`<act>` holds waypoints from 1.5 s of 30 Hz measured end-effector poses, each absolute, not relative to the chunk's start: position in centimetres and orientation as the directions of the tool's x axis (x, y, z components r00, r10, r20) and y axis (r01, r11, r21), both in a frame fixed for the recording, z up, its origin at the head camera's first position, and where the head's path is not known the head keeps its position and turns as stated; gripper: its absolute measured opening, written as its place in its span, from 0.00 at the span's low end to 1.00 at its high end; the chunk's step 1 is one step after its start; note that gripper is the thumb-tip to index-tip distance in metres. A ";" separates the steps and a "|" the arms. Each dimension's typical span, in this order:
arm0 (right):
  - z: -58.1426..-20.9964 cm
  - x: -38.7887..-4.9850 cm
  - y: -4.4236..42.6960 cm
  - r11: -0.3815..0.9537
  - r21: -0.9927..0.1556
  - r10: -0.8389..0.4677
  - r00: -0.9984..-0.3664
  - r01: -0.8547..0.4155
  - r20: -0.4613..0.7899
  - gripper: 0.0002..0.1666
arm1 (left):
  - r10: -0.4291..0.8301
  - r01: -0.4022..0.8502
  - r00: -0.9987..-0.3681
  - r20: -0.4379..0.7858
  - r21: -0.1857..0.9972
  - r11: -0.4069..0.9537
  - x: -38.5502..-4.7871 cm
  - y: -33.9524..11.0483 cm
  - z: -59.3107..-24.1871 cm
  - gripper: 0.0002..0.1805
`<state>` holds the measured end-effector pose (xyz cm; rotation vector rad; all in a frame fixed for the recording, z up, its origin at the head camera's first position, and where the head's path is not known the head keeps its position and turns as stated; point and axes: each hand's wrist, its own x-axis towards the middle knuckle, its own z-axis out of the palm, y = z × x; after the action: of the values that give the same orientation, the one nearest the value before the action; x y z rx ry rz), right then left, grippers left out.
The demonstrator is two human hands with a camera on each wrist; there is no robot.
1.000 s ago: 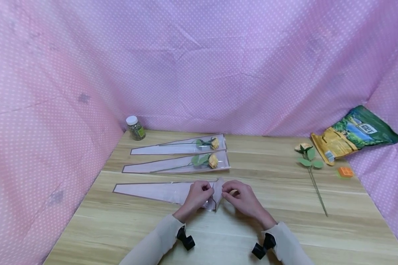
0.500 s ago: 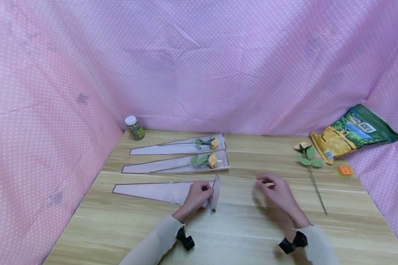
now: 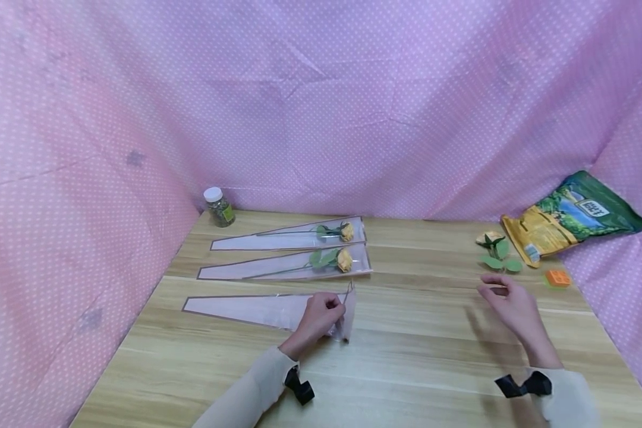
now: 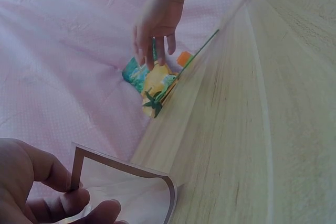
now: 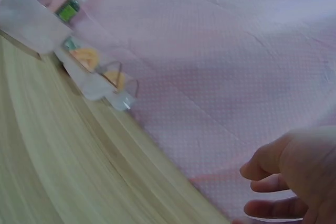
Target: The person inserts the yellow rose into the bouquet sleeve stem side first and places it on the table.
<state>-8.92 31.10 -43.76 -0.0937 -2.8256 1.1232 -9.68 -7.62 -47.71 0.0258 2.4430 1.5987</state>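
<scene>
— Right hand (image 3: 515, 304) is now sitting by the loose rose (image 3: 501, 249), having come away from the near sleeve (image 3: 230, 306) since the earlier frame. Fingers are bending loosely, standing apart, gripping nothing.
— Left hand?
— Left hand (image 3: 319, 314) is staying put, pinching the near sleeve close to its wide end, where the brown-edged rim is rising off the surface (image 3: 406, 374).
— Handling?
— Looking like thin film: light, slick, creasing easily. Favouring a gentle pinch at the wide rim.
— Rose?
— Lying right of the sleeve, bloom near the yellow-and-green bag (image 3: 572, 217). Probably light, stem wiry, petals and leaves softer. I'd be choosing the bare stem, sparing the bloom.
— Touching yet?
— Can't tell; the hand is hiding the stem in the head view.
</scene>
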 end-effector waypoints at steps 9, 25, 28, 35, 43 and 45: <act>-44.0 -9.9 36.0 0.838 -0.536 0.069 -0.994 0.103 -0.082 0.35 | 0.167 -0.058 -0.978 -0.127 0.927 0.370 -9.4 -7.6 -47.6 0.10; -45.6 -11.8 39.1 0.939 -0.334 -0.016 -0.963 0.078 -0.269 0.35 | 0.170 -0.054 -0.977 -0.129 0.921 0.387 -9.4 -7.8 -47.6 0.09; -45.5 -12.2 39.0 0.944 -0.321 -0.021 -0.959 0.074 -0.283 0.32 | 0.173 -0.050 -0.977 -0.125 0.922 0.385 -9.3 -7.8 -47.7 0.10; -45.3 -12.7 38.8 0.925 -0.355 0.014 -0.948 0.133 -0.318 0.28 | 0.180 -0.043 -0.976 -0.120 0.923 0.383 -9.3 -7.7 -47.9 0.10; -45.4 -13.0 38.9 0.922 -0.361 0.026 -0.953 0.140 -0.302 0.28 | 0.174 -0.026 -0.979 -0.102 0.918 0.395 -9.4 -7.8 -47.9 0.09; -45.5 -13.1 39.0 0.926 -0.355 0.019 -0.956 0.126 -0.291 0.28 | 0.174 -0.026 -0.979 -0.102 0.919 0.393 -9.4 -7.8 -47.8 0.09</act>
<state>-13.08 38.97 -45.53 -0.1292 -3.3631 0.6513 -9.37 -7.82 -47.84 0.1327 2.4656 1.6312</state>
